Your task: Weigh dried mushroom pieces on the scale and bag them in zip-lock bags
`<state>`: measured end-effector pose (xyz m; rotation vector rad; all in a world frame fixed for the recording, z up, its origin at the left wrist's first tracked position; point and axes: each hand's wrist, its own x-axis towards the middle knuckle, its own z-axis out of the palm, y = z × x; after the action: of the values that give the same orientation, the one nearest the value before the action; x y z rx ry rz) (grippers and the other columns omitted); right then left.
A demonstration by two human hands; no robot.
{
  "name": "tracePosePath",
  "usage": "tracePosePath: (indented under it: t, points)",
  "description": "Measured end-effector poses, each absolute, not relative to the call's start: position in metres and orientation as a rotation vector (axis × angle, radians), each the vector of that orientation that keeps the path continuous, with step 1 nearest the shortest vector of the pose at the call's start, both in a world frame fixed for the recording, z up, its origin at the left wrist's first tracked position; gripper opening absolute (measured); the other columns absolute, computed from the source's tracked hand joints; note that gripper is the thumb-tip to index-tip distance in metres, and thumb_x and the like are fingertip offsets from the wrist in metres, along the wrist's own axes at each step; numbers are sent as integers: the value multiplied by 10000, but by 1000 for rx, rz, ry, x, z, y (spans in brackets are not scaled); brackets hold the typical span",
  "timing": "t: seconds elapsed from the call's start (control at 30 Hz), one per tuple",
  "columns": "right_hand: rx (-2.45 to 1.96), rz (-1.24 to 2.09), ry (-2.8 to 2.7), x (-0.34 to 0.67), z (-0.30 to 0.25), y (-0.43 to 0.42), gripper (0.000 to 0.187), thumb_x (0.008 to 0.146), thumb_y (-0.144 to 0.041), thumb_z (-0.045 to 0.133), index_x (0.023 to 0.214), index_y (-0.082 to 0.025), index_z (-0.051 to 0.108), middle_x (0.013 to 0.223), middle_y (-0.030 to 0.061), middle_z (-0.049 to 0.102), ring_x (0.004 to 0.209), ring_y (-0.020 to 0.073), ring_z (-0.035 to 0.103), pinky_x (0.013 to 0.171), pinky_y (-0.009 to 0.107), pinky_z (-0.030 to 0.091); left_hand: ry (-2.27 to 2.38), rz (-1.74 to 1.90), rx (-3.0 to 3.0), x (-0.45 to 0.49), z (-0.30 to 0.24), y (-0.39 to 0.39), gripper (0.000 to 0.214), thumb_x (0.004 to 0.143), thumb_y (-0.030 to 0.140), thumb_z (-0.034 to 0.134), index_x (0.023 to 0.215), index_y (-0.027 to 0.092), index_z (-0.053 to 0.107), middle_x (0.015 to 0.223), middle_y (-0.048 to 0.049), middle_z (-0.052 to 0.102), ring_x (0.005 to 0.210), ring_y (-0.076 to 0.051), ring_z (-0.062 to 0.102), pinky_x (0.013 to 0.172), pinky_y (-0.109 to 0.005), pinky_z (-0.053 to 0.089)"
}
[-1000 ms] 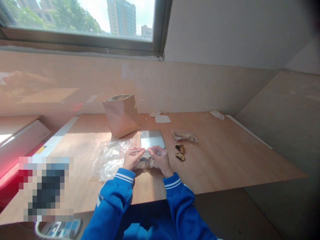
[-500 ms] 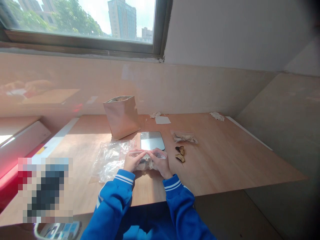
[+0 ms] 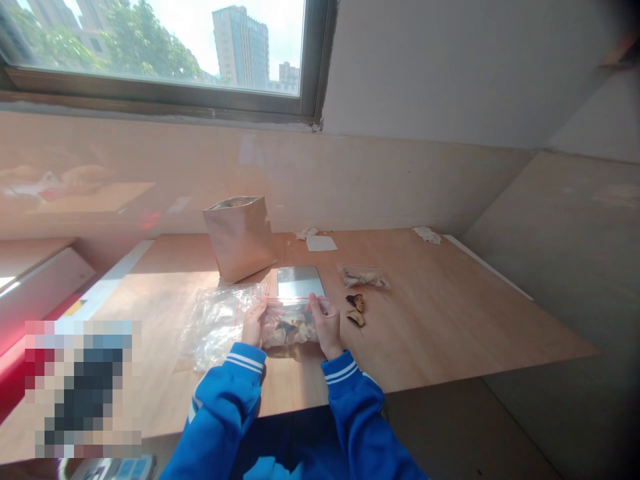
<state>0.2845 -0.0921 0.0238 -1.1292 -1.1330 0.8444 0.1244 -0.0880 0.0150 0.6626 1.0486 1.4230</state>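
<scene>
Between my hands is a clear zip bag (image 3: pixel 293 330) with a red-edged top, holding pale and dark dried pieces that look like mushroom slices. My left hand (image 3: pixel 255 324) grips its left top corner. My right hand (image 3: pixel 326 325) pinches the right end of the top strip, thumb on the zip line. Just behind the bag lies a flat silver-topped scale (image 3: pixel 300 281), partly covered by it. Two loose dried brown slices (image 3: pixel 356 311) rest to the right of my right hand. Left of my left hand spreads a pile of empty clear zip bags (image 3: pixel 217 327).
An upright open brown paper bag (image 3: pixel 240 240) stands behind the scale to the left. A filled clear bag (image 3: pixel 364 276) lies at the right. White paper (image 3: pixel 321 244) and crumpled tissue (image 3: pixel 427 235) sit near the wall. A blurred-out dark object (image 3: pixel 90 387) is at the table's left front.
My hands have moved apart along the zip bag's top, from thumbs meeting at the middle to the two ends. The bag's front now shows. The view has shifted slightly.
</scene>
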Motion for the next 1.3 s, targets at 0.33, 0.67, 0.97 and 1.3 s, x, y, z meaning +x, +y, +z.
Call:
tracePosePath:
  t: [0.33, 0.67, 0.97, 1.3]
  points:
    - [-1227, 949, -1013, 290, 34, -97, 715, 844, -783, 324, 484, -203, 538, 506, 35, 563, 484, 142, 505, 501, 267, 403, 976, 1370, 526, 124, 21, -94, 485, 723, 578, 645, 720, 98, 714, 551, -79, 659, 473, -149, 578, 421, -232, 391]
    - [-1479, 611, -1188, 472, 91, -14, 705, 757, -856, 358, 503, -215, 501, 514, 26, 537, 496, 147, 500, 517, 287, 403, 949, 1386, 547, 120, 21, -93, 372, 674, 512, 671, 646, 142, 641, 521, -18, 581, 407, -92, 480, 361, -190, 297]
    - [-1825, -44, -1186, 488, 52, 16, 593, 867, -537, 443, 1211, -61, 516, 1299, 287, 486, 1256, 414, 421, 979, 573, 364, 984, 1520, 460, 120, 28, -95, 312, 617, 453, 679, 591, 179, 534, 488, 21, 506, 403, -75, 444, 335, -159, 240]
    - [-1837, -176, -1747, 450, -6, -3, 436, 962, -362, 338, 1302, -168, 531, 1431, 201, 435, 1307, 347, 420, 1033, 575, 340, 1182, 1537, 775, 127, 28, -96, 342, 744, 496, 590, 658, 164, 596, 597, -12, 540, 485, -97, 457, 392, -194, 301]
